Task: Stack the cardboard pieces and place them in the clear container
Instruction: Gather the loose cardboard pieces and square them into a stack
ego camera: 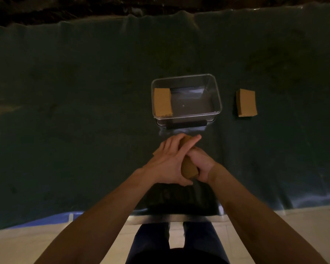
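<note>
A clear plastic container (216, 96) stands on the dark green cloth at the centre. One stack of brown cardboard pieces (162, 102) lies inside it against its left wall. Another cardboard stack (246, 102) rests on the cloth to the right of the container. In front of the container both hands hold a third bundle of cardboard pieces (188, 169). My left hand (170, 164) lies over its top with fingers spread. My right hand (201, 165) grips it from the right side. Most of that bundle is hidden by the hands.
The dark green cloth (74, 111) covers the table and hangs over its near edge. A dark lid or clip part (185, 124) shows under the container's near wall. My legs and a pale tiled floor (23, 242) are below.
</note>
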Demonstrator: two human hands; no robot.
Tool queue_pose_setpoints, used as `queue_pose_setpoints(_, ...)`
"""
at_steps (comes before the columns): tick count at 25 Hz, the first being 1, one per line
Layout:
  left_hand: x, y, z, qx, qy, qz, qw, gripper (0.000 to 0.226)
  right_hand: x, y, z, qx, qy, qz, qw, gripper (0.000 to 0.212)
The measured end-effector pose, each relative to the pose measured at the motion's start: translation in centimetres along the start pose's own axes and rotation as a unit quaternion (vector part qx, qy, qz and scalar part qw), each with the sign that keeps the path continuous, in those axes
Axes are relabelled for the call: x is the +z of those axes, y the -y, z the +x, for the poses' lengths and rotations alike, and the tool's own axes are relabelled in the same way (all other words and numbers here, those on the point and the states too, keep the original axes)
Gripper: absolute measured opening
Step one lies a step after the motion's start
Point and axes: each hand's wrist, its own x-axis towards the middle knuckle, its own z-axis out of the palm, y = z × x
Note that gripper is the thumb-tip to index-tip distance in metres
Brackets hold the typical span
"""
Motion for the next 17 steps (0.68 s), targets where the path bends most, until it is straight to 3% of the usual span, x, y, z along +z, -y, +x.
queue_pose_setpoints(5,0.5,0.4,0.0,0.023,0.000,0.007,1.000,0.128,0.1,-0.3,-0.5,0.014,-0.023,0.040,0.999,0.037)
queue_pose_setpoints(9,1.0,0.4,0.1,0.016,0.000,-0.009,1.000,0.130,0.4,-0.4,-0.4,-0.003,-0.080,-0.010,0.997,0.051)
queue_pose_setpoints(17,1.6,0.8,0.1,0.044,-0.016,0.041,0.998,0.128,-0.2,-0.5,-0.2,0.038,-0.054,0.067,0.996,0.074)
